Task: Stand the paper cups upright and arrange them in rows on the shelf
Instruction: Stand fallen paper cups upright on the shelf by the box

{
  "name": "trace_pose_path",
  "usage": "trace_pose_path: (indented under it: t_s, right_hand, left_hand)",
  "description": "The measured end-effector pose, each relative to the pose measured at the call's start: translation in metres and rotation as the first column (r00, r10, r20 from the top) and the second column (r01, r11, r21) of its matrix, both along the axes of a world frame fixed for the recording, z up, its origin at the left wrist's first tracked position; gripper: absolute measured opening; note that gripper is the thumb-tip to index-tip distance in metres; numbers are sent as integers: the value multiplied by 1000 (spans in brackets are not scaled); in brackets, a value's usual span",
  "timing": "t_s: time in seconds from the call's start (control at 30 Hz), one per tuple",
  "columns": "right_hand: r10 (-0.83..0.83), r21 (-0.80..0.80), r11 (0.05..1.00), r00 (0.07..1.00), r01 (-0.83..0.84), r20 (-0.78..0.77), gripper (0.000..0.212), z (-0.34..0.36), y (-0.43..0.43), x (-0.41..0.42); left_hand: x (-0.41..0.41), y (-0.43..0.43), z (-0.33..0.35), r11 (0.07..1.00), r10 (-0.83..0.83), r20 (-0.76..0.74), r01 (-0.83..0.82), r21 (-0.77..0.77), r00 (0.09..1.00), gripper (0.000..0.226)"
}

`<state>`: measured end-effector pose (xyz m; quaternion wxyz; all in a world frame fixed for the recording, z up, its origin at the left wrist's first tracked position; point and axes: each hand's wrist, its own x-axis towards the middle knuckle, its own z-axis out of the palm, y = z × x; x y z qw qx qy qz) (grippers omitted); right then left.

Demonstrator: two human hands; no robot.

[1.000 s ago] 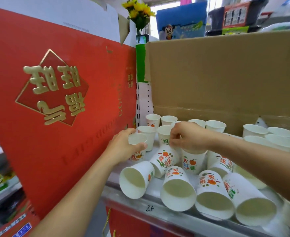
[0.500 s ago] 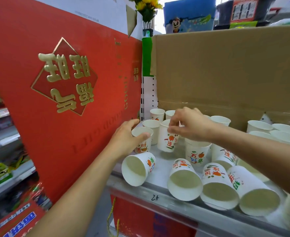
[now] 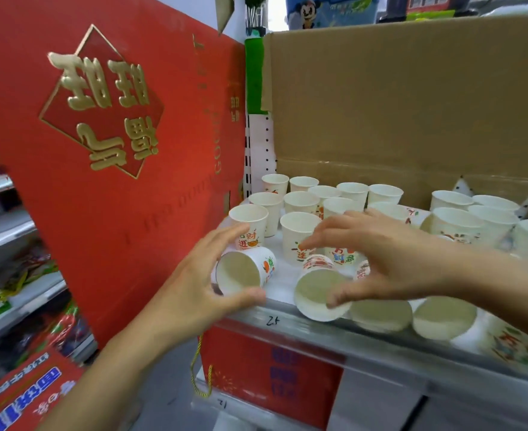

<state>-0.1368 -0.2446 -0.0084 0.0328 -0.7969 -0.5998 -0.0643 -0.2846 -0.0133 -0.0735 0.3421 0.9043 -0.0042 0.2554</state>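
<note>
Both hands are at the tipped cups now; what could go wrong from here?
The tipped cups lie at the shelf's front edge, mouths outward; the right hand reaching over them could roll one off. The left hand, spread round the leftmost tipped cup, may knock the upright cup just behind.
</note>
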Motion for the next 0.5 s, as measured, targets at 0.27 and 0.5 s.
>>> trace_pose_path:
  t_s: [0.27,0.5]
  right_hand:
    - [65,-69,997,956,-47,285,91,-36,-8,-20]
    - [1,117,993,970,-30,242,74,-41,-3,-17]
  left_hand:
    - [10,-2,-34,970,6,145,-41,238,989,100]
    - [20,-5,-20,981,79,222,-115,154,972,84]
